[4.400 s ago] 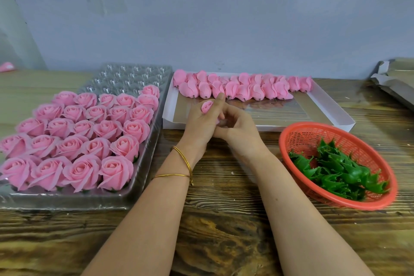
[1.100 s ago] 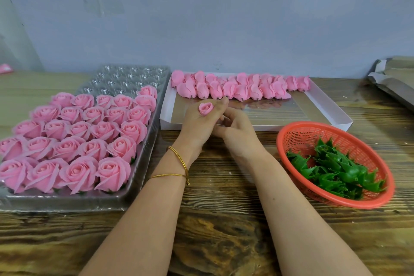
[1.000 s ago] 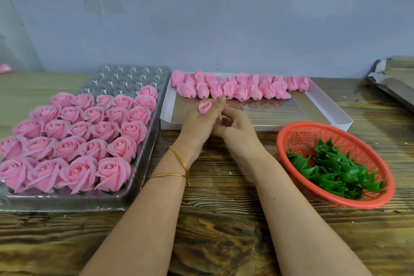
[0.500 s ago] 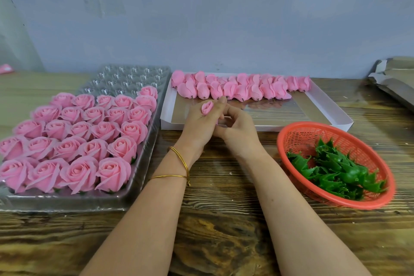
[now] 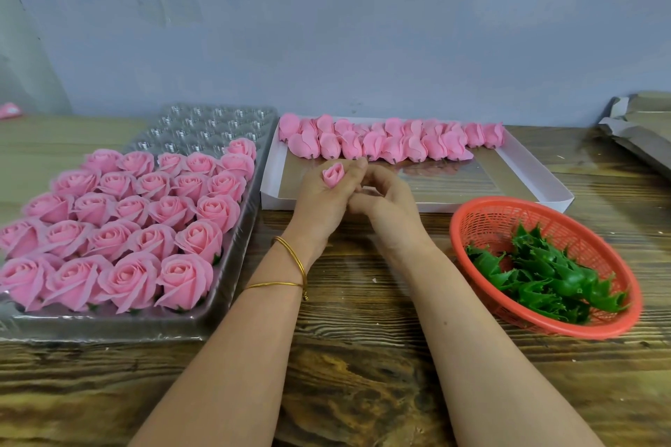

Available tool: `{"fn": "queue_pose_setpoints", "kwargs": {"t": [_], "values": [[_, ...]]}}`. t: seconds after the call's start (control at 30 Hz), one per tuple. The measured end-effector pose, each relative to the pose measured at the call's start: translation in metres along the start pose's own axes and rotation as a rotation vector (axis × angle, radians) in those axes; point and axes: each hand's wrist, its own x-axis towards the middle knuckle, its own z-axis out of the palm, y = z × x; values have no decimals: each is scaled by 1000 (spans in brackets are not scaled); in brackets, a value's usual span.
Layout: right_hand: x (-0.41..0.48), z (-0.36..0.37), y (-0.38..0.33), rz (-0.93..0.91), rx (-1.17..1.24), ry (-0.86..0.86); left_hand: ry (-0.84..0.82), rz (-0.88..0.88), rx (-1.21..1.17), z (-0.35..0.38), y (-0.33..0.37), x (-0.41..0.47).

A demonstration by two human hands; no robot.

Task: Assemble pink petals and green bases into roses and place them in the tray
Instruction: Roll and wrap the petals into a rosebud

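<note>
- Pink petals, rolled into a small tight bud (image 5: pixel 333 174), sit in my left hand (image 5: pixel 321 203), pinched between thumb and fingertips with the bud's whorled top facing up toward me.
- My left hand is curled closed around that bud, above the near edge of the white cardboard box (image 5: pixel 537 189).
- My right hand (image 5: pixel 386 205) is half curled, fingers bent inward and touching the left hand's fingers just beside the bud; I cannot tell whether it holds anything of its own.
- Two thin gold bangles (image 5: pixel 290 265) ring my left wrist.
- More unopened pink buds (image 5: pixel 392 141) lie in overlapping rows along the far side of the box, soft and matte, over a glossy liner that reflects them.
- Green bases (image 5: pixel 544 276), spiky, star-pointed and shiny like moulded plastic, are heaped in a round red mesh basket (image 5: pixel 479 225) to my right.
- Finished roses (image 5: pixel 145 221), full and layered, fill the near rows of the clear plastic tray (image 5: pixel 232 276) on my left; the far cups, ribbed and transparent, hold none.
- Everything rests on a wooden table (image 5: pixel 363 356) with dark, rough grain, against a plain grey wall (image 5: pixel 326 29).
</note>
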Motion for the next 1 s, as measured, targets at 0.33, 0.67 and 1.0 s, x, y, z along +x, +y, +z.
{"fn": "queue_pose_setpoints", "kwargs": {"t": [0.33, 0.67, 1.0], "values": [[1, 1, -2, -65, -25, 155, 33, 115, 300, 4, 5, -5], [-1, 1, -4, -72, -49, 134, 20, 101, 308, 2, -3, -1], [0, 0, -4, -95, -57, 109, 27, 93, 243, 7, -5, -1]]}}
